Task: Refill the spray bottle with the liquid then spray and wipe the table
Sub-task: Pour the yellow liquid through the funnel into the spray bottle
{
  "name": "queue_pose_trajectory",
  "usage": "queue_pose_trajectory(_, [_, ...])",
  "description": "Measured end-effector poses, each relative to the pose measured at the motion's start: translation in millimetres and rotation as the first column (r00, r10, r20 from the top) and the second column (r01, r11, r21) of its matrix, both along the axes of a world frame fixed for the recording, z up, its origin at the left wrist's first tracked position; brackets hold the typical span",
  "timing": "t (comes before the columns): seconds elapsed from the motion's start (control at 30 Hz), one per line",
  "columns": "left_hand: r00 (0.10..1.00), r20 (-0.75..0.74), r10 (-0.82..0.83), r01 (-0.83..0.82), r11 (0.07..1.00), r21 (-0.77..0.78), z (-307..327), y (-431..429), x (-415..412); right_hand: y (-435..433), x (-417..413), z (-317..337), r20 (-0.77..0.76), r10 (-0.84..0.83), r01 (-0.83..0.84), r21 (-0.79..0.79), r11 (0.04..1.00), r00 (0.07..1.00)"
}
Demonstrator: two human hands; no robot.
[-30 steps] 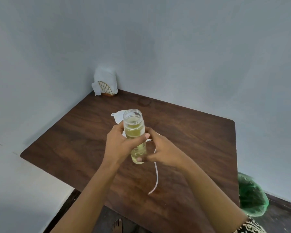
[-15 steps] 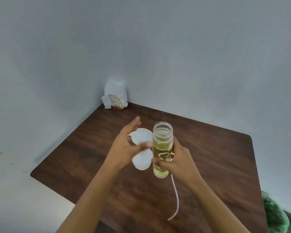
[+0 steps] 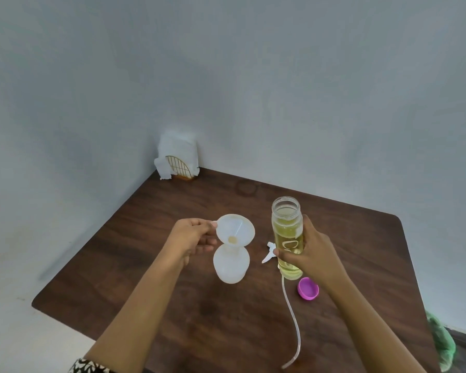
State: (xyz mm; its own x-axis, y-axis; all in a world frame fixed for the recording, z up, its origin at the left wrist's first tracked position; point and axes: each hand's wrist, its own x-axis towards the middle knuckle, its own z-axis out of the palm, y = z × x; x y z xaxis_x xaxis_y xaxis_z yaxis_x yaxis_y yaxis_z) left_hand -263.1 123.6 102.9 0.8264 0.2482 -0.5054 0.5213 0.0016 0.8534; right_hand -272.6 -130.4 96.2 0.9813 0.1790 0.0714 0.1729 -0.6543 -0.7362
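A white funnel (image 3: 236, 230) sits in the neck of a white spray bottle (image 3: 231, 265) standing on the brown table (image 3: 189, 313). My left hand (image 3: 193, 239) pinches the funnel's tab at its left rim. To the right, my right hand (image 3: 311, 251) grips a clear uncapped bottle of yellow liquid (image 3: 287, 235), held upright just above the table. The white spray head (image 3: 269, 253) lies behind that bottle, and its thin tube (image 3: 293, 319) trails toward the front edge. A purple cap (image 3: 308, 288) lies open side up by my right wrist.
A holder stuffed with white napkins (image 3: 176, 162) stands in the far left corner against the grey wall. A green bag (image 3: 441, 343) hangs below the table's right edge. A faint ring mark (image 3: 246, 187) shows near the back.
My left hand let go of the yellow bottle and took hold of the funnel's tab. My right hand carried the bottle to the right, clear of the spray bottle. The camera tilted, revealing the purple cap.
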Motion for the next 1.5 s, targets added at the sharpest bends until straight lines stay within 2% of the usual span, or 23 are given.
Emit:
queue_pose_trajectory(0.17, [1.0, 0.015, 0.022, -0.021, 1.0, -0.009, 0, 0, 1, -1, 5, -5, -0.012, 0.003, -0.004, -0.068, 0.998, 1.0])
queue_pose_trajectory(0.37, [0.998, 0.053, 0.039, -0.037, 0.999, -0.03, -4, -2, -6, -1, 10, -15, 0.01, 0.018, -0.015, -0.226, 0.974, 1.0])
queue_pose_trajectory(0.6, [0.995, 0.085, 0.053, -0.052, 0.999, -0.007, -5, -3, -11, -4, 17, -28, 0.037, 0.045, -0.023, -0.459, 0.888, 0.998])
queue_pose_trajectory(0.8, [0.994, 0.091, 0.057, -0.057, 0.998, -0.005, -3, -4, -13, 0, 21, -25, 0.058, 0.073, -0.024, -0.597, 0.802, 0.996])
queue_pose_trajectory(1.23, [0.992, 0.114, 0.049, -0.051, 0.999, 0.017, -7, -3, -14, 2, 24, -20, 0.111, 0.119, -0.002, -0.72, 0.694, 0.987])
queue_pose_trajectory(1.5, [0.989, 0.136, 0.061, -0.061, 0.998, -0.004, -8, -2, -15, 2, 25, -12, 0.12, 0.123, 0.007, -0.744, 0.668, 0.985])
